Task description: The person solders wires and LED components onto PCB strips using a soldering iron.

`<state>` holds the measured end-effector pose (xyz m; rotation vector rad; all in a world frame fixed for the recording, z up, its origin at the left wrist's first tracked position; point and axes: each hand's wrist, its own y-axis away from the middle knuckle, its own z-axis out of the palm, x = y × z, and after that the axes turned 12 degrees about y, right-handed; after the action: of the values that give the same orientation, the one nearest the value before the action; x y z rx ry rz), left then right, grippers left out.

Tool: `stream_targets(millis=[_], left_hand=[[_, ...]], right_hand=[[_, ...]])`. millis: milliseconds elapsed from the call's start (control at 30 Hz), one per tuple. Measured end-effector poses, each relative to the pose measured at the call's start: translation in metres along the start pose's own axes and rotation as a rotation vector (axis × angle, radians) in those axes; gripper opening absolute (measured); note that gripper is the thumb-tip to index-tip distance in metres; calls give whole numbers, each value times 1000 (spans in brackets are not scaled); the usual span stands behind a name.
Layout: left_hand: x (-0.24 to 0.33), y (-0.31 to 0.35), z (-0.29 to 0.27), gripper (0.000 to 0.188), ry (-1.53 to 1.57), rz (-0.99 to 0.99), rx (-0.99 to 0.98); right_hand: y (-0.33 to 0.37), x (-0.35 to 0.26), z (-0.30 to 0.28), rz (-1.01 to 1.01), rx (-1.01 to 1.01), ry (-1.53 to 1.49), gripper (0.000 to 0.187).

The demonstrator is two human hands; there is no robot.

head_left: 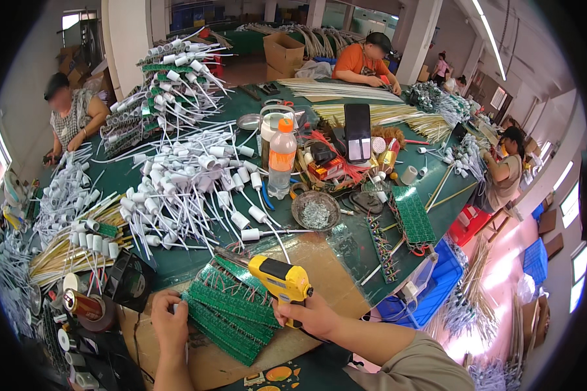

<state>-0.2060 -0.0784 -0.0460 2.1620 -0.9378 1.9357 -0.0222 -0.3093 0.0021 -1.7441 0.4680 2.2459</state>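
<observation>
My right hand (311,314) is wrapped around the handle of a yellow and black soldering gun (277,277). The gun's metal nose points left over several green circuit board panels (231,319), which overlap on a sheet of brown cardboard (326,267). At the panels' left edge, my left hand (170,320) is closed with bent fingers and thumb on the rim of one panel. Wires and small parts show along the upper panels, partly hidden by the gun. Behind the gun, a white cap with a white cable (257,233) lies at the cardboard's far edge.
White lamp caps with cables (176,189) are heaped at left. A bottle (282,159), a metal dish of silvery bits (316,212) and a propped phone (357,133) stand ahead. A black fan (129,277) is near my left hand; a blue crate (430,293) is at right. Co-workers sit around the table.
</observation>
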Motion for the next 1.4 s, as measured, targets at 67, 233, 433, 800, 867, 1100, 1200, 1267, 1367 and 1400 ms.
stream_targets(millis=[67, 233, 433, 800, 867, 1100, 1200, 1267, 1367, 1400], left_hand=[[0, -4, 0, 8, 8, 11, 1], [-1, -3, 0, 8, 50, -35, 6], [-5, -4, 1, 8, 56, -72, 18], [-1, -5, 2, 8, 30, -35, 5], [-2, -4, 1, 8, 27, -56, 7], [-1, -5, 0, 7, -6, -28, -4], [-6, -5, -1, 7, 38, -46, 11], [-10, -5, 0, 7, 41, -39, 11], [-13, -5, 0, 7, 99, -74, 16], [-13, -4, -1, 7, 81, -69, 20]], right_hand=[[-1, 1, -1, -16, 15, -21, 21], [3, 5, -4, -21, 78, -99, 20], [5, 5, -7, -27, 97, -69, 20], [7, 3, -9, -90, 85, -77, 17], [7, 4, -10, -103, 72, -83, 16], [7, 0, -6, -97, 64, -95, 17], [5, -2, -5, -95, 66, -97, 17], [5, -2, -5, -101, 67, -95, 18], [3, -1, -5, -113, 68, -124, 17], [2, -1, -4, -106, 69, -114, 17]])
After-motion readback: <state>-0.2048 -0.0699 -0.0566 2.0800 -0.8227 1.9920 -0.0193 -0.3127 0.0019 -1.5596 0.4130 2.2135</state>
